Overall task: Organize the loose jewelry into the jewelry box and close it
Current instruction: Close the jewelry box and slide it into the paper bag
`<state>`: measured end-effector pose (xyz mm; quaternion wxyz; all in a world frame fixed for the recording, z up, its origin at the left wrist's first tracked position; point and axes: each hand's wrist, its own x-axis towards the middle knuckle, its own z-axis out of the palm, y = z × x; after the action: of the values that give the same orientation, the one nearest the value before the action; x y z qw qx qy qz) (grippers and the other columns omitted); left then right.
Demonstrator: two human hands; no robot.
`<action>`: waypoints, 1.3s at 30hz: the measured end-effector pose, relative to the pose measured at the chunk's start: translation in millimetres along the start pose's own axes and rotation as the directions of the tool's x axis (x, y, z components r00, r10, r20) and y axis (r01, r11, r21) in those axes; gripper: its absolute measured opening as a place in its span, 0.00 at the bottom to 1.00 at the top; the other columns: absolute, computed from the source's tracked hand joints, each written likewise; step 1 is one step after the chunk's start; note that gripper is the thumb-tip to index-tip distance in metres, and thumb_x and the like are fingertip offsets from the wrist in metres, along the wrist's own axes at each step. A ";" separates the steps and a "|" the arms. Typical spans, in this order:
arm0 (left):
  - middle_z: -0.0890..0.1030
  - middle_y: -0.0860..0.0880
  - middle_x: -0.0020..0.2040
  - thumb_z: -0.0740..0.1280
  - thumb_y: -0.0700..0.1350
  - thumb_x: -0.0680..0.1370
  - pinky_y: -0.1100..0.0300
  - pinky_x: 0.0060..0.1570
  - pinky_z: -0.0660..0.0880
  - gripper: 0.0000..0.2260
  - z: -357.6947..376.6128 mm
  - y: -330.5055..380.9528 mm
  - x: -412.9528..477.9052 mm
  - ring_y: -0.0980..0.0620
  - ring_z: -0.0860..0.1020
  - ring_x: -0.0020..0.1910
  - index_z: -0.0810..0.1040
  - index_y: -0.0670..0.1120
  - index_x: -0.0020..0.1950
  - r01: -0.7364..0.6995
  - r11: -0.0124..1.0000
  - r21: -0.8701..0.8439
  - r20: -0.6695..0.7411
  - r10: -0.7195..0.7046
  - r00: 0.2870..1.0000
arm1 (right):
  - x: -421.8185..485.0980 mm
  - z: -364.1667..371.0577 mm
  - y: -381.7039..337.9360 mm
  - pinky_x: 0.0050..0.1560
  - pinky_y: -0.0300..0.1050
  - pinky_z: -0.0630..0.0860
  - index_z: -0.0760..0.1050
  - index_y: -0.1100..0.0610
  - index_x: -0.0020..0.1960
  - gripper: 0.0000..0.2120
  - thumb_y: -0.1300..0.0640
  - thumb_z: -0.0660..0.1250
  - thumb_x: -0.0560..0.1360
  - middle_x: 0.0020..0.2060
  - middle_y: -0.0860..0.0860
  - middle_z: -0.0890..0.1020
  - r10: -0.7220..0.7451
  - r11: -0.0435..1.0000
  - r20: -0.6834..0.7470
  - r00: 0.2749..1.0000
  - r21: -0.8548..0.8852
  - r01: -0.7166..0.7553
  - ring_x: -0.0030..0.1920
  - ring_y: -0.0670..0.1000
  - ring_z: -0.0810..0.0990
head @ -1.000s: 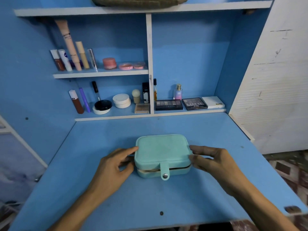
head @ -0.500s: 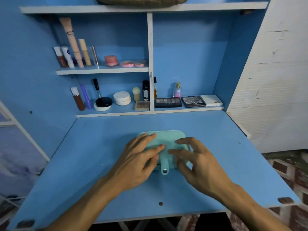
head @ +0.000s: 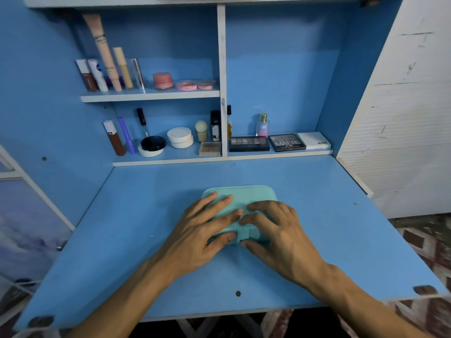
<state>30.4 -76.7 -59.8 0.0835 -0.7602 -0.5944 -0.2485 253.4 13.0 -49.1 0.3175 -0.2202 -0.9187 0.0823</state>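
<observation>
The mint-green jewelry box (head: 253, 195) lies with its lid down in the middle of the blue desk (head: 136, 206). My left hand (head: 202, 230) rests on the left half of the lid with fairly straight fingers, its thumb against the front face. My right hand (head: 280, 232) covers the right half of the lid in the same way. Both thumbs meet at the clasp tab (head: 242, 234) on the front, and their tips hide its snap. I see no loose jewelry on the desk.
Shelves at the back hold cosmetics: tubes (head: 105, 52) and pink jars (head: 162, 81) above, compacts (head: 180, 137), a perfume bottle (head: 262, 125) and eyeshadow palettes (head: 286, 142) below. A white panel (head: 402, 118) stands to the right. The desk's front edge runs just below my forearms.
Both hands moved from the sides of the box onto its lid. The thumbs have since come down onto the clasp tab at the front.
</observation>
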 end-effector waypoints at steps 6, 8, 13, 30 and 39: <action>0.67 0.51 0.78 0.59 0.59 0.84 0.47 0.75 0.63 0.21 -1.4 -1.4 0.0 0.46 0.62 0.79 0.72 0.54 0.75 -0.013 1.000 0.025 0.006 0.013 1.000 | 3.6 -1.4 5.3 0.59 0.53 0.70 0.75 0.45 0.60 0.17 0.44 0.71 0.73 0.61 0.46 0.75 -0.068 0.997 0.037 0.997 -0.015 0.069 0.60 0.52 0.74; 0.68 0.51 0.78 0.59 0.59 0.84 0.47 0.75 0.63 0.21 -1.4 -0.8 0.2 0.46 0.63 0.78 0.72 0.54 0.75 -0.014 1.000 0.021 -0.002 0.014 1.000 | 3.4 -1.9 7.1 0.59 0.52 0.69 0.74 0.45 0.60 0.17 0.44 0.70 0.74 0.62 0.46 0.75 -0.079 0.997 0.058 0.995 -0.023 0.080 0.60 0.52 0.74; 0.71 0.51 0.75 0.63 0.65 0.80 0.45 0.72 0.68 0.24 -0.9 3.0 2.1 0.45 0.65 0.77 0.75 0.55 0.72 0.025 1.000 -0.004 -0.029 -0.025 0.999 | 5.9 -1.2 8.4 0.60 0.50 0.67 0.73 0.44 0.61 0.19 0.45 0.73 0.73 0.62 0.46 0.73 -0.079 0.996 0.076 0.994 -0.038 0.082 0.60 0.52 0.71; 0.71 0.51 0.73 0.66 0.67 0.75 0.44 0.70 0.70 0.26 0.4 14.1 6.7 0.46 0.66 0.75 0.78 0.54 0.68 0.101 0.994 -0.029 0.006 -0.101 0.995 | 3.8 2.8 21.4 0.61 0.56 0.74 0.75 0.51 0.55 0.09 0.50 0.70 0.78 0.59 0.53 0.79 -0.213 0.976 -0.039 0.976 0.038 0.214 0.59 0.59 0.78; 0.72 0.49 0.72 0.67 0.60 0.76 0.41 0.67 0.71 0.21 1.6 17.9 7.2 0.43 0.66 0.75 0.77 0.53 0.66 0.055 0.998 0.021 0.015 -0.056 0.998 | 8.1 -1.2 9.1 0.56 0.51 0.71 0.74 0.48 0.54 0.15 0.49 0.75 0.72 0.56 0.45 0.75 -0.097 0.995 0.037 0.995 0.035 0.096 0.53 0.52 0.72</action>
<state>49.0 -74.7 -54.7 0.0800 -0.7444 -0.6184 -0.2387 251.7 24.8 -46.4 0.3067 -0.1686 -0.9328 0.0862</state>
